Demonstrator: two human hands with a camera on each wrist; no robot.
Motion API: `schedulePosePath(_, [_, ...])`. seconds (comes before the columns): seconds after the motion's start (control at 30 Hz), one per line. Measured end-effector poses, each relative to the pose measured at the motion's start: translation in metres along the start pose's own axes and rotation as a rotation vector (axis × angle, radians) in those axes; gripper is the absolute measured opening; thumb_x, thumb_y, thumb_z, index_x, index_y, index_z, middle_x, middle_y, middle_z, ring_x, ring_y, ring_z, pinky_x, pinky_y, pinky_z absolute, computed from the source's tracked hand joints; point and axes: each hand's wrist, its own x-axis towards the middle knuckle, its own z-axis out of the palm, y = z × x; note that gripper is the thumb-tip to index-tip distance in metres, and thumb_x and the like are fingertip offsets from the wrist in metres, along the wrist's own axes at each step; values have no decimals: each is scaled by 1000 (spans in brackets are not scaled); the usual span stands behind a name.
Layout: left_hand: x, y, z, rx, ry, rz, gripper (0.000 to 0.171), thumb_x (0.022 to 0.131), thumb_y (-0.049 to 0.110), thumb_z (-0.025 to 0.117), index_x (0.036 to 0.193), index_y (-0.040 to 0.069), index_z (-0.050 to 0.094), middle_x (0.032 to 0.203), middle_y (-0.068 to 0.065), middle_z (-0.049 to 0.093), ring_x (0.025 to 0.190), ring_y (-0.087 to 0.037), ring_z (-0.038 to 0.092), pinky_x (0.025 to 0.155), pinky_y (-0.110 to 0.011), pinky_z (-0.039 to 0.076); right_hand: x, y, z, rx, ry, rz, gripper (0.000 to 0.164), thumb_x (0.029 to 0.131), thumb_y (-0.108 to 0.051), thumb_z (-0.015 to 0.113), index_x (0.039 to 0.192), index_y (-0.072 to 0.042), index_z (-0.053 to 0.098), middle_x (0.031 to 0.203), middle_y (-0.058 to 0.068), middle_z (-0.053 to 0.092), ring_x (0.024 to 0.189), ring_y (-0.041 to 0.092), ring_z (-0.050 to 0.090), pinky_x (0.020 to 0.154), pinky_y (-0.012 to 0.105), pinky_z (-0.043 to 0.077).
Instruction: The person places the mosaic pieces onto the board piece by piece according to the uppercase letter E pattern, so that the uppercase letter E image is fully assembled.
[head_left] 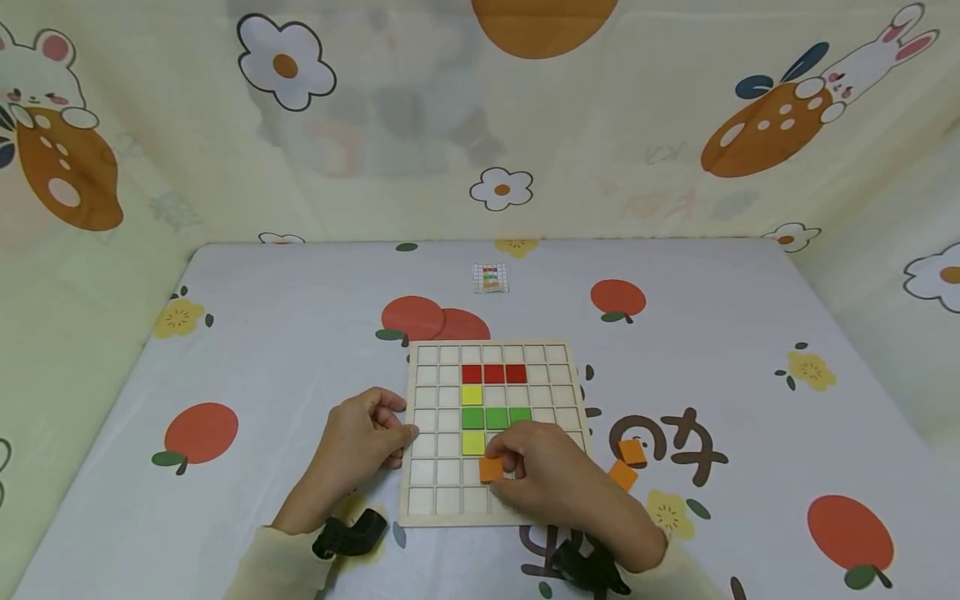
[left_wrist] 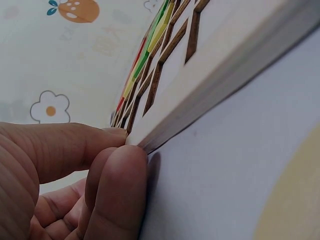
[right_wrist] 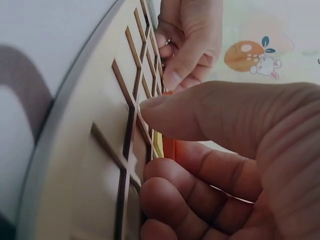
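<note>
A wooden grid board [head_left: 450,518] lies on the table in the head view. My left hand [head_left: 367,433] is at its left side, thumb and fingertips pinching the board's edge, as the left wrist view shows close up. Over the lower middle of the grid, my right hand [head_left: 551,471] pinches an orange square tile [head_left: 490,471] between thumb and fingers. Coloured tiles sit in the cells: a row of red tiles [head_left: 493,374], a yellow tile [head_left: 472,395], a row of green tiles [head_left: 496,418] and a lower yellow tile [head_left: 473,442]. My right hand partly covers the rightmost green one.
Two loose orange tiles, an upper tile [head_left: 632,452] and a lower tile [head_left: 622,476], lie right of the board. Beyond the board lies a small card [head_left: 491,277] with a coloured grid pattern. The tablecloth [head_left: 300,333] has printed fruit and flowers.
</note>
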Motion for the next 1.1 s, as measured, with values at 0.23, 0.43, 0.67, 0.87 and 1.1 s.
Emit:
schedulePosePath(0.23, [0, 0, 0, -1, -6, 0, 28, 86, 2, 81, 110, 0, 66, 76, -7, 64, 52, -17, 62, 52, -26, 55, 4, -4, 7, -8, -2, 27, 17, 79, -4, 80, 94, -11, 75, 77, -6, 58, 72, 11, 54, 61, 22, 47])
schedulePosePath(0.43, [0, 1, 0, 2, -4, 2, 28, 86, 2, 81, 110, 0, 66, 76, -7, 64, 51, -17, 62, 52, -26, 54, 6, -6, 11, -9, 3, 58, 18, 79, -8, 84, 95, -12, 76, 77, -7, 58, 73, 11, 54, 62, 22, 47])
schedulePosePath(0.67, [0, 1, 0, 2, 1, 0, 29, 86, 2, 81, 110, 0, 66, 76, -7, 64, 52, -17, 62, 52, -25, 54, 7, -8, 14, -8, 9, 78, 19, 79, -8, 86, 94, -11, 76, 77, -7, 57, 74, 12, 53, 62, 23, 46])
schedulePosePath(0.87, [0, 0, 0, -4, -5, 2, 28, 87, 2, 80, 111, 0, 66, 77, -8, 64, 52, -17, 62, 52, -26, 55, 8, -6, 16, -24, 21, 90, 19, 79, -10, 87, 95, -12, 77, 77, -8, 57, 74, 11, 53, 63, 23, 46])
schedulePosePath(1.1, [0, 0, 1, 1, -6, -11, 28, 87, 3, 81, 111, 1, 66, 77, -8, 64, 53, -17, 62, 53, -26, 55, 6, -6, 18, -23, 37, 57, 19, 78, -6, 86, 95, -12, 77, 77, -8, 57, 74, 11, 52, 62, 24, 46])
